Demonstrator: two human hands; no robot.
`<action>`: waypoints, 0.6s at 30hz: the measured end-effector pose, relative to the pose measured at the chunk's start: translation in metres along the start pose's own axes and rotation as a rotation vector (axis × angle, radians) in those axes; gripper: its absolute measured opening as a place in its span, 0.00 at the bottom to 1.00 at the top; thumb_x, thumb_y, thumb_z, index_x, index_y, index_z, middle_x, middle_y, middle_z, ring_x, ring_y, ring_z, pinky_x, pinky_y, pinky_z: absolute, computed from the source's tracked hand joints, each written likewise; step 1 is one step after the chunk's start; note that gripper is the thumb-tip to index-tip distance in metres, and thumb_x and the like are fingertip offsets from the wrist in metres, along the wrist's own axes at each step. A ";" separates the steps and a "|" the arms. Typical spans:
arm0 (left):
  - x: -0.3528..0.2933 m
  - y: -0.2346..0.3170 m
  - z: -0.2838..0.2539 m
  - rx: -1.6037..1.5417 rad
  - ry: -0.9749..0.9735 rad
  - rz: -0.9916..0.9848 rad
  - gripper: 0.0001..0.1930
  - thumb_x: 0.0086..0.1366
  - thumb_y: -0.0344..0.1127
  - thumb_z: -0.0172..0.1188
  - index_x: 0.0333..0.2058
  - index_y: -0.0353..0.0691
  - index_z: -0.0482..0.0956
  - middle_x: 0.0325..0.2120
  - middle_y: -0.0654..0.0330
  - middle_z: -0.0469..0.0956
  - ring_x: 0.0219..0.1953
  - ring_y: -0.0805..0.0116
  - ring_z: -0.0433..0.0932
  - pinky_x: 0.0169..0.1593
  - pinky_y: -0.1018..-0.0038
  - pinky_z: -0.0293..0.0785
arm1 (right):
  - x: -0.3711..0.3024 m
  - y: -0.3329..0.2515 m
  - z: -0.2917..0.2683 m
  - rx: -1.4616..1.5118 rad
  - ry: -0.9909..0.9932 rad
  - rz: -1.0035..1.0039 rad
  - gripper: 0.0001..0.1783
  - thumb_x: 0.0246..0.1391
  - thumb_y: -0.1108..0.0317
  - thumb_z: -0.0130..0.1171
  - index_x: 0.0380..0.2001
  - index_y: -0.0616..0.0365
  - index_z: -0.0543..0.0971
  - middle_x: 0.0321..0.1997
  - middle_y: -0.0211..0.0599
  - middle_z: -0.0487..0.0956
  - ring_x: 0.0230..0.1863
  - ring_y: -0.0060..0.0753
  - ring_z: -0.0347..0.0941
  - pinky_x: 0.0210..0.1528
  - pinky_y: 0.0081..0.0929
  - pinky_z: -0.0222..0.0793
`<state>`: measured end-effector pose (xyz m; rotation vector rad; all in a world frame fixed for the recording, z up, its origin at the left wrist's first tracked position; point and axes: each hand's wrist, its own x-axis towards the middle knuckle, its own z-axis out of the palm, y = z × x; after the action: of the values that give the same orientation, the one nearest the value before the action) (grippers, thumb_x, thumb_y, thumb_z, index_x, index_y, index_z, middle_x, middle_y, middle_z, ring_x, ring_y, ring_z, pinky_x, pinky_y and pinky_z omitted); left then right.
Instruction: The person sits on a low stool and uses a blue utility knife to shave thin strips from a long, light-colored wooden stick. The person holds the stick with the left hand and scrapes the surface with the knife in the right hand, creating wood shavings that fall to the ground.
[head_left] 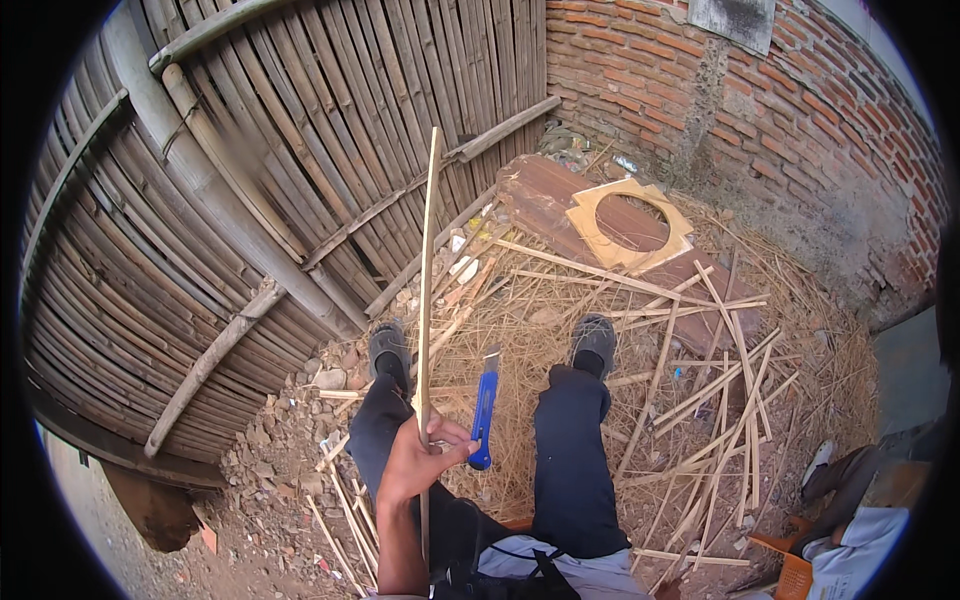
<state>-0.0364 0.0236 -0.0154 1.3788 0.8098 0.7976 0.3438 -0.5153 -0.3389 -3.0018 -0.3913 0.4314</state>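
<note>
My left hand (432,452) is closed around a long, pale bamboo strip (427,270), which stands nearly upright and runs down past my wrist. The same hand's fingertips pinch a blue utility knife (484,412) near the lower end of its handle. The knife's blade points up, away from me, and sits apart from the strip on its right side. My right hand does not show; a small brown shape at the lower edge is too cut off to make out.
Split bamboo strips (745,400) lie scattered over straw at right. Behind them, a yellowish board with a round hole (585,226) rests on a brown panel (540,205). A bamboo fence (330,120) and brick wall (640,75) meet ahead. Another person (850,550) is at lower right.
</note>
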 end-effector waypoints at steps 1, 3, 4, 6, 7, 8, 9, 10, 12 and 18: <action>0.000 0.000 -0.001 0.004 0.002 -0.006 0.27 0.63 0.16 0.73 0.38 0.45 0.59 0.37 0.48 0.86 0.40 0.66 0.87 0.44 0.71 0.85 | -0.007 0.000 0.002 -0.005 -0.031 0.004 0.19 0.63 0.56 0.63 0.44 0.64 0.84 0.38 0.62 0.86 0.43 0.58 0.87 0.45 0.52 0.83; 0.002 0.000 -0.002 0.008 0.006 -0.013 0.28 0.61 0.14 0.72 0.37 0.46 0.57 0.37 0.49 0.85 0.40 0.66 0.87 0.43 0.71 0.85 | -0.020 0.001 0.006 -0.008 -0.084 0.012 0.19 0.63 0.57 0.63 0.43 0.64 0.83 0.37 0.60 0.85 0.42 0.57 0.87 0.44 0.51 0.83; 0.003 0.000 -0.002 -0.006 0.007 -0.023 0.28 0.61 0.14 0.72 0.38 0.46 0.57 0.37 0.49 0.85 0.40 0.67 0.87 0.44 0.71 0.85 | -0.025 0.001 0.008 -0.009 -0.104 0.019 0.18 0.63 0.57 0.63 0.43 0.64 0.83 0.36 0.60 0.85 0.41 0.57 0.87 0.43 0.51 0.83; 0.003 0.003 -0.001 -0.032 0.008 -0.043 0.28 0.61 0.14 0.72 0.38 0.46 0.58 0.37 0.49 0.85 0.39 0.67 0.86 0.44 0.71 0.85 | -0.034 0.004 0.012 -0.007 -0.150 0.029 0.17 0.63 0.58 0.63 0.42 0.64 0.83 0.34 0.58 0.85 0.40 0.56 0.87 0.41 0.50 0.83; 0.003 0.005 0.000 -0.033 0.004 -0.044 0.28 0.61 0.14 0.73 0.38 0.46 0.58 0.37 0.49 0.85 0.39 0.67 0.86 0.45 0.71 0.84 | -0.037 0.005 0.015 -0.004 -0.169 0.032 0.17 0.63 0.58 0.62 0.42 0.63 0.83 0.34 0.58 0.85 0.39 0.55 0.87 0.41 0.50 0.83; 0.003 0.006 0.002 -0.033 0.000 -0.046 0.28 0.61 0.14 0.73 0.38 0.46 0.58 0.37 0.49 0.85 0.39 0.67 0.86 0.45 0.71 0.84 | -0.039 0.006 0.017 -0.001 -0.188 0.035 0.16 0.63 0.59 0.62 0.42 0.63 0.83 0.33 0.57 0.84 0.39 0.55 0.87 0.40 0.49 0.83; 0.005 0.006 0.003 -0.037 -0.008 -0.049 0.28 0.61 0.14 0.73 0.38 0.46 0.58 0.37 0.49 0.85 0.39 0.67 0.86 0.45 0.71 0.84 | -0.044 0.010 0.018 -0.002 -0.204 0.048 0.16 0.63 0.59 0.62 0.41 0.63 0.83 0.32 0.56 0.84 0.38 0.54 0.87 0.39 0.49 0.83; 0.006 0.005 0.005 -0.034 -0.008 -0.039 0.28 0.61 0.14 0.73 0.38 0.46 0.58 0.37 0.48 0.85 0.39 0.67 0.86 0.45 0.71 0.84 | -0.049 0.013 0.020 0.002 -0.223 0.056 0.16 0.63 0.60 0.62 0.41 0.63 0.83 0.31 0.56 0.84 0.37 0.54 0.87 0.39 0.48 0.83; 0.006 0.003 0.005 -0.023 -0.007 -0.021 0.28 0.61 0.15 0.73 0.38 0.45 0.57 0.36 0.48 0.85 0.39 0.68 0.86 0.45 0.71 0.84 | -0.046 0.015 0.024 0.010 -0.258 0.060 0.15 0.62 0.60 0.62 0.41 0.63 0.83 0.30 0.54 0.84 0.36 0.53 0.87 0.37 0.48 0.83; -0.004 0.004 0.002 0.010 0.033 -0.031 0.27 0.63 0.15 0.72 0.37 0.45 0.58 0.36 0.49 0.86 0.41 0.66 0.88 0.45 0.71 0.84 | -0.008 -0.003 0.065 0.103 -0.392 0.039 0.12 0.62 0.63 0.61 0.39 0.62 0.83 0.25 0.51 0.83 0.33 0.50 0.88 0.33 0.46 0.84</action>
<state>-0.0363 0.0194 -0.0112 1.3622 0.8601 0.7955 0.3168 -0.5120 -0.3989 -2.8198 -0.3230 1.0152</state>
